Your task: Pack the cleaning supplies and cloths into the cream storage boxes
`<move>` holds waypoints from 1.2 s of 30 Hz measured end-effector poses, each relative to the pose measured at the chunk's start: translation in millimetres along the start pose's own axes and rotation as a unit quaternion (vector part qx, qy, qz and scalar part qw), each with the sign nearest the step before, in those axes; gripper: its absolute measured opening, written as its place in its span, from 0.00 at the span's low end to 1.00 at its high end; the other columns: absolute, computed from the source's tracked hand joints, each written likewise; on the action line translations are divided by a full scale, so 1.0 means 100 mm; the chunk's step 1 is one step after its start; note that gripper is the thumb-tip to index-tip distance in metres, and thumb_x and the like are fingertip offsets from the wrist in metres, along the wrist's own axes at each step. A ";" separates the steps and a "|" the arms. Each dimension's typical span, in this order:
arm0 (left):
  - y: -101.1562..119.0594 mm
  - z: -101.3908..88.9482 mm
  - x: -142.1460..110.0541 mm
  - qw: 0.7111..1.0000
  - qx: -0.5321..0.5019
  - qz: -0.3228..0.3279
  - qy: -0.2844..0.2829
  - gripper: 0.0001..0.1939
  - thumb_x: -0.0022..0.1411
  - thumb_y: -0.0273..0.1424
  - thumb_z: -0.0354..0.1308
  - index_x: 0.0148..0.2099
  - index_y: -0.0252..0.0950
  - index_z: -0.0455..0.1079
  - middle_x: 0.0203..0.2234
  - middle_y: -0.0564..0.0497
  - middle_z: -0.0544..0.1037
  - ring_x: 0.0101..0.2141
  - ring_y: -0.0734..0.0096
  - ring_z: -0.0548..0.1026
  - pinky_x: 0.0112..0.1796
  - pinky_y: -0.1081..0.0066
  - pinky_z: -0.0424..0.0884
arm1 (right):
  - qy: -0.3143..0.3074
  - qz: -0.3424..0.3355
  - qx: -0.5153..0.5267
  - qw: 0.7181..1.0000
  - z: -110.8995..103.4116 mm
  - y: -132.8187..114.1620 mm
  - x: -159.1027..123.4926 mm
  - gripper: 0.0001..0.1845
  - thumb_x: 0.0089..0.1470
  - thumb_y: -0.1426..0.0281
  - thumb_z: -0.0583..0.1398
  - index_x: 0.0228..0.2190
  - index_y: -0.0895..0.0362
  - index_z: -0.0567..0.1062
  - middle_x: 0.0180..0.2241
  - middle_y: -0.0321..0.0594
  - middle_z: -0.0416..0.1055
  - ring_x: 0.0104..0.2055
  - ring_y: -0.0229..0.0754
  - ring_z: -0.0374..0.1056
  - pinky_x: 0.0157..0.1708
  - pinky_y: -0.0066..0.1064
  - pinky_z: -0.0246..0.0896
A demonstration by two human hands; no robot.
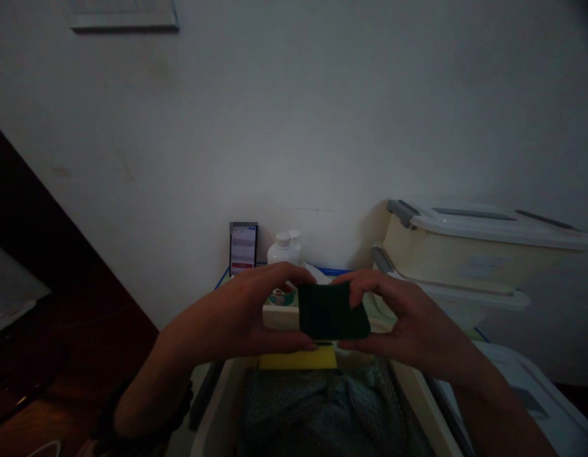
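Both my hands hold a dark green scouring pad (332, 311) above an open cream bin. My left hand (255, 311) grips its left side, with fingers along the top edge and the thumb near the lower corner. On the right side, my right hand (393, 311) pinches it the same way, one fingertip over its upper right corner. Just below, a yellow block (298, 358), perhaps a sponge, shows in the bin (217, 406). A crumpled grey-green cloth (317, 412) lies in the bin nearer to me.
Behind my hands, a phone (243, 249) leans upright against the wall, beside white bottles (281, 251) and a roll of tape (281, 296). Stacked lidded storage boxes (455, 254) stand at the right. Another white lid (526, 387) is at lower right.
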State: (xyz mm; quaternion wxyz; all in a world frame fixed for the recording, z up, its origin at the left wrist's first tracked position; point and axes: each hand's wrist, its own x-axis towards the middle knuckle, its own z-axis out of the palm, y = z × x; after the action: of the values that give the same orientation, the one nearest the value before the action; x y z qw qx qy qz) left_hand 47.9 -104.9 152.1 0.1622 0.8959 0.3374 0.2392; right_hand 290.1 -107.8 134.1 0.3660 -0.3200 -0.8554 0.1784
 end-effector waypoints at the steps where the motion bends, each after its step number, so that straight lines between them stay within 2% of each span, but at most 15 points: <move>1: 0.00 0.00 0.00 1.000 0.004 -0.002 -0.002 0.26 0.53 0.43 0.62 0.52 0.41 0.61 0.45 0.52 0.74 0.43 0.67 0.72 0.44 0.68 0.67 | 0.000 0.001 0.000 1.000 0.00 0.00 0.00 0.18 0.42 0.69 0.68 0.32 0.52 0.64 0.44 0.37 0.72 0.42 0.39 0.70 0.42 0.29 0.63; 8: 0.01 0.02 0.01 1.000 0.024 0.006 0.007 0.23 0.55 0.39 0.61 0.52 0.41 0.60 0.43 0.53 0.74 0.42 0.68 0.72 0.42 0.69 0.67 | -0.007 0.000 -0.006 1.000 -0.02 0.00 -0.01 0.18 0.43 0.68 0.68 0.34 0.51 0.65 0.45 0.36 0.71 0.43 0.38 0.69 0.42 0.29 0.63; 12: 0.02 0.04 0.01 0.999 0.035 0.019 0.020 0.22 0.54 0.37 0.61 0.50 0.41 0.60 0.42 0.54 0.74 0.40 0.69 0.73 0.41 0.70 0.67 | -0.032 0.007 -0.006 0.999 -0.04 -0.01 -0.03 0.21 0.44 0.66 0.67 0.38 0.50 0.64 0.45 0.36 0.70 0.45 0.40 0.68 0.41 0.29 0.64; 21: 0.03 0.06 0.02 0.998 0.041 0.031 0.024 0.20 0.53 0.36 0.61 0.47 0.40 0.61 0.40 0.52 0.74 0.39 0.67 0.73 0.39 0.69 0.67 | -0.056 0.018 -0.014 0.998 -0.06 0.00 -0.08 0.34 0.46 0.62 0.66 0.53 0.50 0.60 0.49 0.40 0.68 0.48 0.43 0.67 0.45 0.33 0.65; 29: 0.01 0.09 0.02 0.997 0.051 0.042 0.030 0.17 0.53 0.33 0.59 0.46 0.40 0.62 0.39 0.51 0.74 0.39 0.66 0.72 0.39 0.68 0.67 | -0.056 0.010 -0.020 0.998 -0.04 -0.03 -0.04 0.28 0.47 0.63 0.66 0.49 0.49 0.64 0.46 0.37 0.70 0.45 0.41 0.68 0.43 0.31 0.65; 36: 0.03 0.08 0.05 0.997 0.045 0.061 0.015 0.11 0.56 0.31 0.58 0.42 0.38 0.64 0.36 0.52 0.74 0.37 0.69 0.72 0.37 0.70 0.66 | -0.054 -0.003 -0.005 0.999 -0.04 -0.04 -0.03 0.25 0.48 0.65 0.65 0.47 0.52 0.66 0.44 0.35 0.71 0.45 0.37 0.68 0.44 0.27 0.63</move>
State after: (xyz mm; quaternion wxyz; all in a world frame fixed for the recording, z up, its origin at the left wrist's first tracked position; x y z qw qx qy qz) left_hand 57.5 -104.7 148.1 0.1018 0.9177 0.2945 0.2466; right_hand 292.7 -112.1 137.5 0.3181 -0.3086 -0.8760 0.1902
